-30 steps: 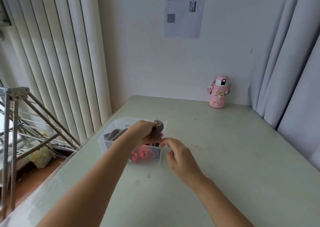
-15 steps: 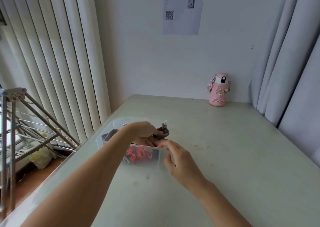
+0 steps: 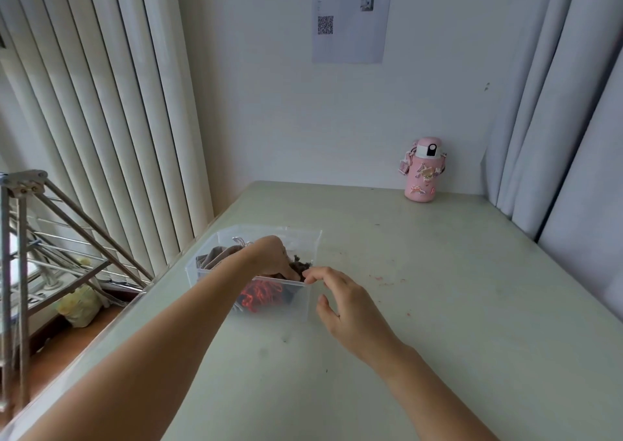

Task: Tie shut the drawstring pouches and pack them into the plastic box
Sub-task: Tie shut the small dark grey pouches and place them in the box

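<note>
The clear plastic box (image 3: 305,300) stands on the table near its left edge. My left hand (image 3: 273,258) reaches down inside it, fingers closed on a dark brown pouch (image 3: 301,266) at the box's near wall. Under the hand lies a pouch with red stitching (image 3: 261,295), and a grey-brown pouch (image 3: 215,255) rests at the box's left end. A light drawstring (image 3: 240,240) shows behind my wrist. My right hand (image 3: 347,302) hovers at the box's near right corner, fingers spread, fingertips by the rim, holding nothing.
A pink bottle (image 3: 423,171) stands at the back of the pale green table (image 3: 438,305), against the wall. Grey curtains (image 3: 573,103) hang on the right, vertical blinds (image 3: 101,103) on the left. A metal rack (image 3: 40,238) stands left of the table.
My left hand has lowered the dark pouch from above the box down into it. My right hand let go of the pouch and opened beside the box.
</note>
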Demonstrator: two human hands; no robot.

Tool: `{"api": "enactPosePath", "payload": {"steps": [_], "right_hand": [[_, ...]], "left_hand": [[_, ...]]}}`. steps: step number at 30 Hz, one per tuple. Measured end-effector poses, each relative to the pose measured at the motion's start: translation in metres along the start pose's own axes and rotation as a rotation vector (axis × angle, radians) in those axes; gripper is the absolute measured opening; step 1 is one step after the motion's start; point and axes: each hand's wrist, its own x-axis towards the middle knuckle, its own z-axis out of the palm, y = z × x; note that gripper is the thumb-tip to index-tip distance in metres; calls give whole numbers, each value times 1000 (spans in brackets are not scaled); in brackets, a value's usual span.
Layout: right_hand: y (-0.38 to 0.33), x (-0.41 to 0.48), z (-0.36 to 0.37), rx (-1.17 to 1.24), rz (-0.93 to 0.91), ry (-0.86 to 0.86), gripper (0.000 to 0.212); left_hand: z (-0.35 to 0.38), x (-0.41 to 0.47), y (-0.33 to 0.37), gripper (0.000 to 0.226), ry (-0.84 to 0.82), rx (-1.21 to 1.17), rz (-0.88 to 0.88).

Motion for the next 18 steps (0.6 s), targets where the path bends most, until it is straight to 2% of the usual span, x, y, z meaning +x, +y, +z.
{"api": "enactPosePath", "payload": {"steps": [3,5,8,12,15,18], "right_hand": [[-1,0,0,4,-5,5,33],[-1,0,1,4,-9,11,33],[-1,0,3,5,-15,26,32],[-2,0,4,0,-33,43,32],[-2,1,5,-8,-38,50,31],[-2,1,5,-14,-29,50,30]], "left_hand": [[7,1,1,39,100,142,98],[8,0,1,34,136,183,200],[6,-1,-2,28,133,101,344],[3,-6,-5,7,112,60,474],[4,-7,-3,32,67,178,514],[5,0,1,35,-12,321,436]]}}
